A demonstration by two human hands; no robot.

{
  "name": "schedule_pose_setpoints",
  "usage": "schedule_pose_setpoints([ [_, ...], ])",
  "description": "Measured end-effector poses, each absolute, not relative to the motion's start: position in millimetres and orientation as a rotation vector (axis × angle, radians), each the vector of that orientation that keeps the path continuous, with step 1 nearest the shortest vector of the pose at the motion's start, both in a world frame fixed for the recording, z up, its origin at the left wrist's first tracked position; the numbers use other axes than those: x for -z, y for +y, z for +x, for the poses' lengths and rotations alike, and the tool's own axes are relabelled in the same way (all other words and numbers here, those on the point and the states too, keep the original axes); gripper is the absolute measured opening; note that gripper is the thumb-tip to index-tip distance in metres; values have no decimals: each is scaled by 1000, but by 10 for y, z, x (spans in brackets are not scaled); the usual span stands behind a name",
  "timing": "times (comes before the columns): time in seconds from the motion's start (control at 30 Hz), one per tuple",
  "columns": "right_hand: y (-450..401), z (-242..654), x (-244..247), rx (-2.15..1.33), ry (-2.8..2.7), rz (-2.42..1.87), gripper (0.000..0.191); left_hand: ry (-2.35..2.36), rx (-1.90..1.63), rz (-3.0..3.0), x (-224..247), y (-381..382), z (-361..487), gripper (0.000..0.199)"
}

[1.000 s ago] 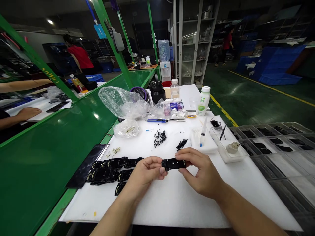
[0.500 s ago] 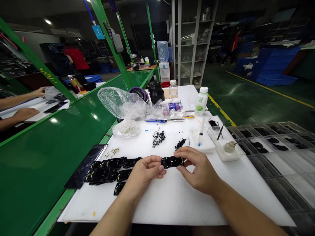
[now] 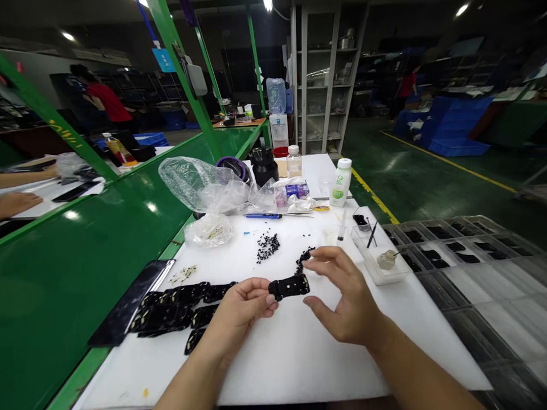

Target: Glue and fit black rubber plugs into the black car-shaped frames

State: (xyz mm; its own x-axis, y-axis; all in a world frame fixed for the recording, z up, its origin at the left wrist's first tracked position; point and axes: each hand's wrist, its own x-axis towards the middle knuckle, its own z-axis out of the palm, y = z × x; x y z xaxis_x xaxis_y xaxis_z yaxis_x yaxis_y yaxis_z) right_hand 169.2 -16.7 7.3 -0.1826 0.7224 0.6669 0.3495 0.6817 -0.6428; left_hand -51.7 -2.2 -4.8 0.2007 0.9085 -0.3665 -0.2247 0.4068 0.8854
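A flat black part [image 3: 289,286] with small light dots is pinched at its left end by my left hand [image 3: 245,307]. My right hand [image 3: 342,296] is just right of the part, thumb and fingers spread, with nothing between them. Beyond it lies a small pile of tiny black pieces [image 3: 301,261], partly behind my right fingers. A second pile of black pieces [image 3: 268,247] sits farther left. Similar black parts [image 3: 164,316] are stacked left of my left hand, below some small pale pieces [image 3: 183,274].
Across the white table [image 3: 273,359] stand a white bottle [image 3: 341,183], plastic bags [image 3: 205,188], a blue knife [image 3: 264,216] and a clear box [image 3: 384,267] with a glass jar. Compartment trays [image 3: 474,279] are at the right. Another person's hand [image 3: 19,202] rests at the far left.
My right hand has let go of the black part and opened beside it. The part stays in my left hand, tilted slightly. The view has shifted a little.
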Motion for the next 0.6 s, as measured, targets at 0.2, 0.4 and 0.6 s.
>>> schedule_pose_setpoints([
  [0.2,-432,2226,-552,-105,-1241,-1217,13,1025,-960,587,-3,-7,-561,31],
  [0.4,-377,2745,-267,-230,-1156,-1701,38,925,-955,507,-194,108,-353,27],
  [0.6,-242,2769,-54,-244,-1157,-1828,34,870,-886,554,-97,244,-158,17],
])
